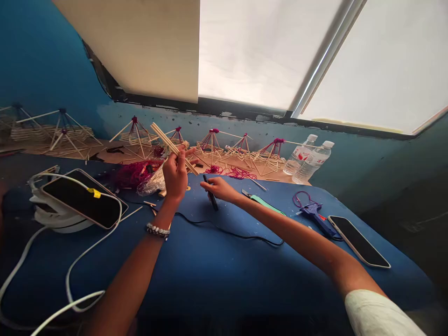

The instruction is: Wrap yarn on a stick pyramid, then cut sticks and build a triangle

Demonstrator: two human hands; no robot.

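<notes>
My left hand (176,175) is raised over the blue table, closed around a small bundle of thin wooden sticks (162,135) that slants down to the right. Just right of it, my right hand (224,190) grips a black marker (213,202), its lower end close to the tabletop. Marker and sticks are apart. Beyond my hands stand stick frames tied with purple yarn (212,140), among piles of loose sticks. Behind my left wrist lies a tangle of dark red yarn (135,175) beside clear plastic wrap (149,186).
On the blue table (224,270) a green-handled cutter (266,203), a blue glue gun (317,215) and a phone (360,241) lie at right. Two water bottles (313,163) stand behind. Another phone (84,196) with a white cable (79,256) is at left. A black cord (227,229) crosses the middle.
</notes>
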